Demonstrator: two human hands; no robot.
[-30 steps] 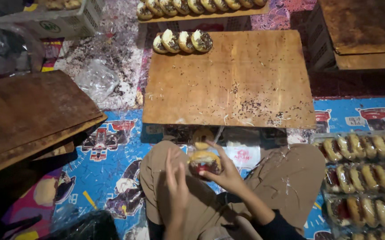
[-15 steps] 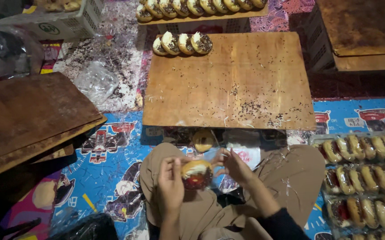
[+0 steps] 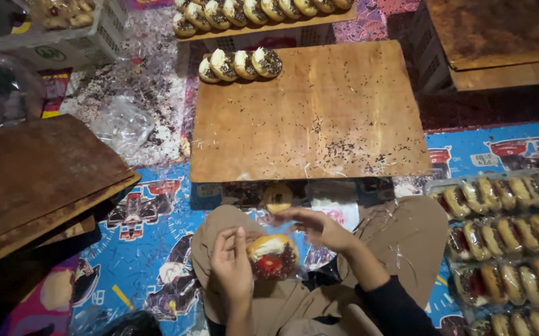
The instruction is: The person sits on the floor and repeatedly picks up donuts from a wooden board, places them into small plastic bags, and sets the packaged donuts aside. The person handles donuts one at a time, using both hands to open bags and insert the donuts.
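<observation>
Leftmost, stacked boards (image 3: 39,180) are seen on the floor, with a crumpled bag (image 3: 122,124) beyond them. Over the lap, a bun (image 3: 273,256) in a clear wrapper is grasped by the left hand (image 3: 232,267), fingers curled along its left edge. The bun is judged light and soft, easily dented, and its red filling and dark sprinkles would smear if squeezed; it is best taken by the plain rim, from below, not across the topped face. The film is thin and slippery, so it is better pinched at a loose edge. Just right of it, the right hand (image 3: 322,229) is held open and blurred, fingers spread, apparently touching the wrapper; a firm grip cannot be told. Ahead, four buns (image 3: 237,63) rest on the surface (image 3: 319,118). Rightmost, wrapped buns (image 3: 506,249) are laid in rows.
</observation>
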